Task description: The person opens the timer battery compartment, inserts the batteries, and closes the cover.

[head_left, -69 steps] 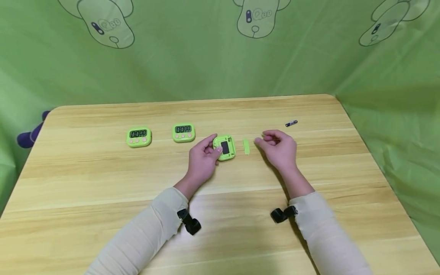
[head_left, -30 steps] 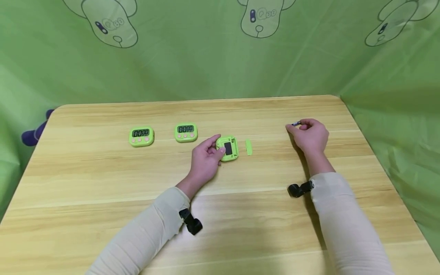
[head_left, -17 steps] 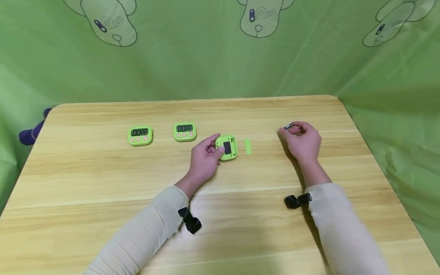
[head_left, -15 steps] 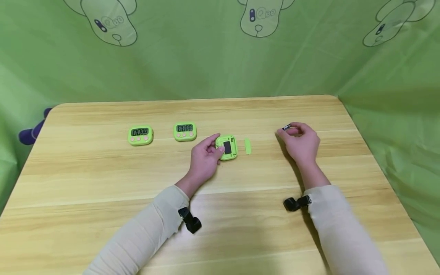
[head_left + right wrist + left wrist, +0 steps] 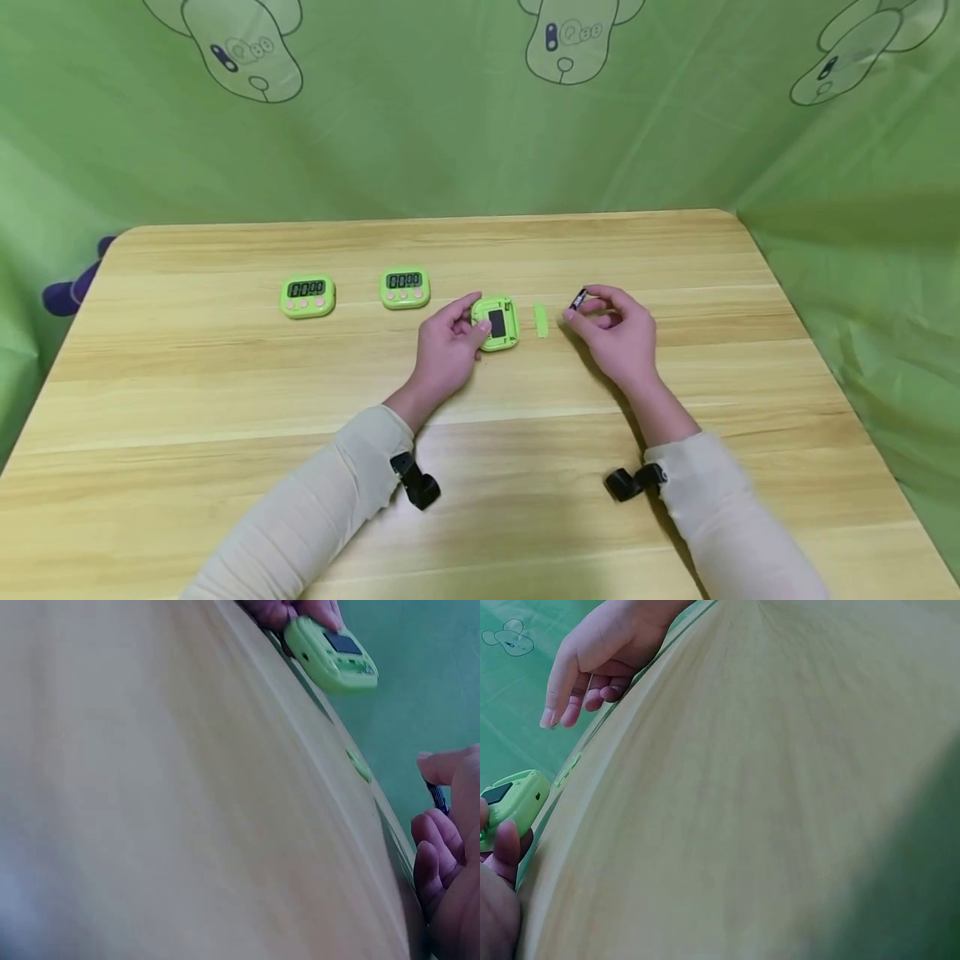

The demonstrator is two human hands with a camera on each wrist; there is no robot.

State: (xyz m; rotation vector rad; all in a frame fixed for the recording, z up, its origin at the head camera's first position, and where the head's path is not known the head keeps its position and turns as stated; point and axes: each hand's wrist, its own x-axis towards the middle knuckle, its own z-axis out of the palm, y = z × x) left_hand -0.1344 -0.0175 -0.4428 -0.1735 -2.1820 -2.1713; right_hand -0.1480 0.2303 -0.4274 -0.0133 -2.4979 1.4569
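My left hand (image 5: 444, 348) holds a green digital timer (image 5: 507, 323) by its left side, back facing up, thumb on top. The timer's battery slot along its right edge is uncovered, and a dark rectangle marks the middle of the back. Between my thumb and index finger, my right hand (image 5: 618, 337) pinches a small dark battery (image 5: 578, 299). The right wrist view shows the same battery (image 5: 436, 796) between those fingertips. A narrow green battery cover (image 5: 541, 320) lies on the table between the timer and my right hand.
Two more green timers, one at the left (image 5: 307, 297) and one nearer the middle (image 5: 405, 288), stand face up showing zeros. The wooden table (image 5: 480, 500) ends at a green curtain (image 5: 420, 150). Something purple (image 5: 67, 292) shows beyond the left edge.
My right hand went right to the battery, picked it up from the table and brought it back left, near the cover. My left hand has kept its hold on the timer.
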